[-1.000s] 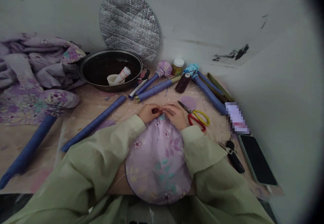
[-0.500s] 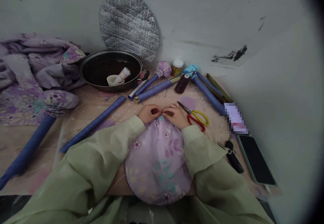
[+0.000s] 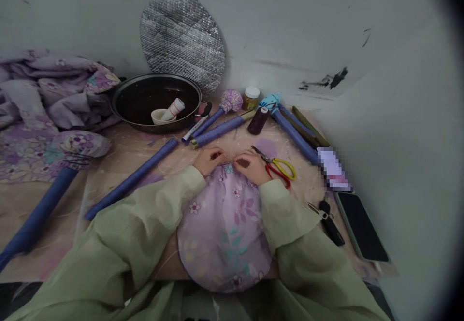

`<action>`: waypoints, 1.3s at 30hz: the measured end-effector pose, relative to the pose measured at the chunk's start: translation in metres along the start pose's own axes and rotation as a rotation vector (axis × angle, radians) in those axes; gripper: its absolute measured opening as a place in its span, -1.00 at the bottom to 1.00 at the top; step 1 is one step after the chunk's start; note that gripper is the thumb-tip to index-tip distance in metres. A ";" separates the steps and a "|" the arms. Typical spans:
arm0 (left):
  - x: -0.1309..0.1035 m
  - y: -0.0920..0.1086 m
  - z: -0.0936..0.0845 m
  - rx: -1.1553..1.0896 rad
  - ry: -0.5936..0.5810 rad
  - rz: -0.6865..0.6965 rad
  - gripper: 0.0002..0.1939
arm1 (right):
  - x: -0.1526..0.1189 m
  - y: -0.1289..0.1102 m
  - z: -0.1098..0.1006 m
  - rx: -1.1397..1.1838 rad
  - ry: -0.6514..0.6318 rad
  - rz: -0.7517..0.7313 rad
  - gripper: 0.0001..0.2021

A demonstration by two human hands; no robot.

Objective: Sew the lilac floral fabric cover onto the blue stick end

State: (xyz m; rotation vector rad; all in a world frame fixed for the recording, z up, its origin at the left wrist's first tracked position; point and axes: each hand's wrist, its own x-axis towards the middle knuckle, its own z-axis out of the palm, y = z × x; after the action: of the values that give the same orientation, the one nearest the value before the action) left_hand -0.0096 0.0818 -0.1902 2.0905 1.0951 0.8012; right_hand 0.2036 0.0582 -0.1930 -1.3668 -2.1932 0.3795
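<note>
A rounded piece of lilac flowered cloth (image 3: 224, 229) lies in front of me, its near part hanging past the table's edge. At its far edge, my left hand (image 3: 209, 161) has fingers and thumb drawn together in a pinch. Opposite it, my right hand (image 3: 253, 166) is closed likewise, fingertips on the cloth beside a small turquoise flower. A small gap lies between the two hands. Whatever is inside either pinch is too small or hidden to name. Just right of my right hand lie scissors (image 3: 268, 159) with one red and one yellow handle.
Behind stand a black pan (image 3: 125, 118) holding a small cup, a dark thread spool (image 3: 258, 122) and a lidded jar (image 3: 251, 99). Blue-wrapped sticks (image 3: 134, 178) lie around. A phone (image 3: 362, 226) is at right, bunched flowered fabric (image 3: 25, 98) at left. A silvery disc (image 3: 183, 40) leans on the wall.
My hands have moved slightly apart; their fingertips were meeting at the cloth's far edge before. The whole view has shifted a little. The cloth stays in place.
</note>
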 end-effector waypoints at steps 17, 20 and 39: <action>0.000 0.011 0.006 0.135 -0.055 0.078 -0.71 | 0.001 -0.006 -0.004 -0.013 -0.007 -0.014 -0.72; -0.001 0.009 0.008 0.142 -0.044 0.033 -0.70 | 0.000 -0.005 -0.004 0.007 0.006 -0.010 -0.72; -0.001 0.008 0.002 0.254 -0.100 -0.095 -0.69 | -0.015 0.007 -0.016 0.167 0.028 0.069 -0.72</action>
State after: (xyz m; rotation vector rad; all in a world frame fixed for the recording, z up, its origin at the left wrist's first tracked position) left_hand -0.0046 0.0770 -0.1851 2.2394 1.2857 0.5284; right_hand 0.2234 0.0477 -0.1871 -1.3505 -2.0456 0.5532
